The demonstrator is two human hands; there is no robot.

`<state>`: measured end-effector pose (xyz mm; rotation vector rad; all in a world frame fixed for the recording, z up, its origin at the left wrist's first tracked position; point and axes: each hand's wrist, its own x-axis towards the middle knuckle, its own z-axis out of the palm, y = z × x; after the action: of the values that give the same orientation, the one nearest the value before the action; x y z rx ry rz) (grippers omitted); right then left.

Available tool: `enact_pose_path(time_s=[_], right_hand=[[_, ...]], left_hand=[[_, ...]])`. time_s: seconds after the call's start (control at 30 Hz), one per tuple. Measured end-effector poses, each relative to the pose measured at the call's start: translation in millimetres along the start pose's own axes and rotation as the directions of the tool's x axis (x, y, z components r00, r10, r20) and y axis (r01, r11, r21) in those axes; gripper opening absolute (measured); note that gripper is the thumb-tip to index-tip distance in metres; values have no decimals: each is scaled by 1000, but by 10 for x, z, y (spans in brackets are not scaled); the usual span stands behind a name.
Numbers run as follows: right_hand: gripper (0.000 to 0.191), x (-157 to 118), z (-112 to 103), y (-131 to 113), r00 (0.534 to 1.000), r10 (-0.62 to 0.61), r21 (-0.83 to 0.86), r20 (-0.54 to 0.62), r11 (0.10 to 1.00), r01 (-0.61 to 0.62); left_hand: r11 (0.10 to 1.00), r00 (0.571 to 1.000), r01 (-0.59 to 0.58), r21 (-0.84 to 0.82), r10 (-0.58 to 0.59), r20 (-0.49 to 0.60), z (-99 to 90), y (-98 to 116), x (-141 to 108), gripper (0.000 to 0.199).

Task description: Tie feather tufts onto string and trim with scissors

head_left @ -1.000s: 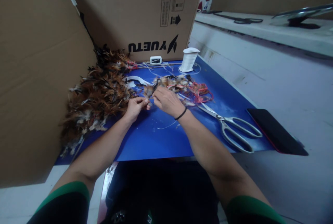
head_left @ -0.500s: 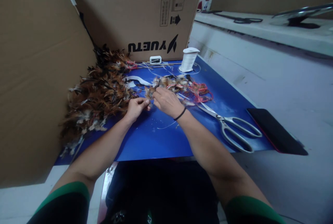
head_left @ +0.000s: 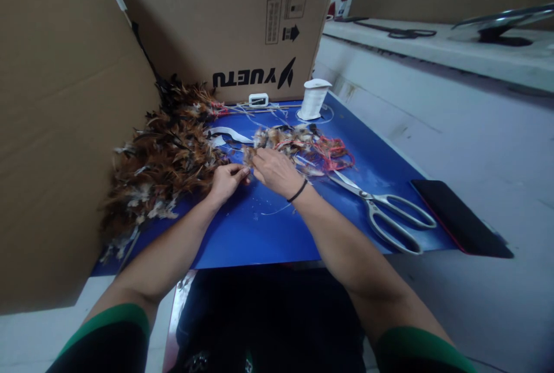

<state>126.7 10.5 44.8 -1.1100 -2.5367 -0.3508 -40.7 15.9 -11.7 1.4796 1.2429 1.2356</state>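
Observation:
A bunch of fluffy brown and cream feathers (head_left: 277, 137) lies on the blue tabletop (head_left: 259, 240), with reddish-pink strings (head_left: 335, 153) at its right end. My right hand (head_left: 277, 172), a black band round its wrist, is closed over the near left end of these feathers. Close beside it my left hand (head_left: 229, 181) pinches thumb and forefinger together. What lies between those fingertips is too small to make out. A large heap of dark brown feathers (head_left: 168, 159) spreads to the left of my left hand. The silver scissors (head_left: 374, 197) lie partly open, right of my right hand.
Tall cardboard walls (head_left: 216, 15) enclose the back and left. Near the back stand a white spool (head_left: 314, 100) and a small white-framed object (head_left: 258, 100), with thin sticks (head_left: 268, 109) beside them. A black phone (head_left: 461, 218) overhangs the right edge. A white strip (head_left: 231, 132) lies behind my hands.
My right hand has shifted very slightly down and left, staying at the feathers. My left hand keeps nearly the same pinch and place.

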Motion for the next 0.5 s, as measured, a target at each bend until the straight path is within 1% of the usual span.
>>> enact_pose_path(time_s=[0.13,0.27,0.33,0.4,0.5], right_hand=[[18,-3,36,12,1000,0,24,-29,1000,0],[15,-5,90,63,996,16,118,-85,993,-6],[13,-2,113,114,989,56,217,-135,976,-26],[10,3,126,178,972,118,348,-205,937,-40],[14,10,123,277,921,235,531,-311,847,-37]], left_hand=[[1000,1000,-6,8,6,5,7,30,-10,27],[998,1000,18,-57,-18,3,13,75,-9,30],[994,1000,13,-112,-14,-14,13,100,-5,30],[986,1000,-13,-167,9,-25,8,118,2,29],[965,999,-45,-257,42,-14,-14,121,15,26]])
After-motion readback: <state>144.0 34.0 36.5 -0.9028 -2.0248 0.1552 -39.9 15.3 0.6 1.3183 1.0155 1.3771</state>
